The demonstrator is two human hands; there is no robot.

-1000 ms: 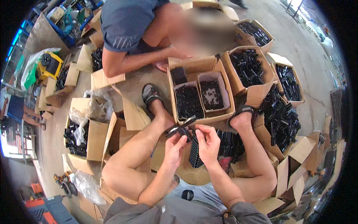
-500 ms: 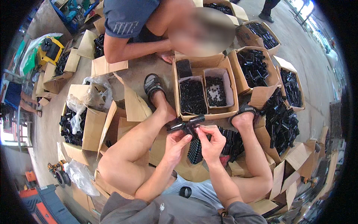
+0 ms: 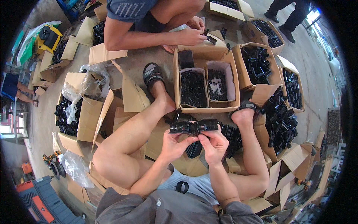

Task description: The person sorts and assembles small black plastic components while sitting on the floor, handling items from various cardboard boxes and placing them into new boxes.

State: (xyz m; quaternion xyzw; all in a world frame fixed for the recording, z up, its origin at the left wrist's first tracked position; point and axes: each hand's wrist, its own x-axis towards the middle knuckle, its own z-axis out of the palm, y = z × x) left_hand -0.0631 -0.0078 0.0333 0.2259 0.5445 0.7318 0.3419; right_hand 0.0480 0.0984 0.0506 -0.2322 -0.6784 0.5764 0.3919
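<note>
Two hands share one long black plastic part [image 3: 193,127]: our left hand [image 3: 172,143] and right hand [image 3: 213,145] each grip an end, level above our lap, just short of the divided cardboard box [image 3: 203,56] of small black pieces.

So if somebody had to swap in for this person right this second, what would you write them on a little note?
Left hand: grips the left half of a long black plastic part, held between the knees.
Right hand: fingers pinch the same part near its middle.
Things: cardboard box just ahead, two inner trays of small black pieces; more black parts piled under the hands.
Done: part picked up, held level.
Left: cannot tell what still goes on it.
</note>
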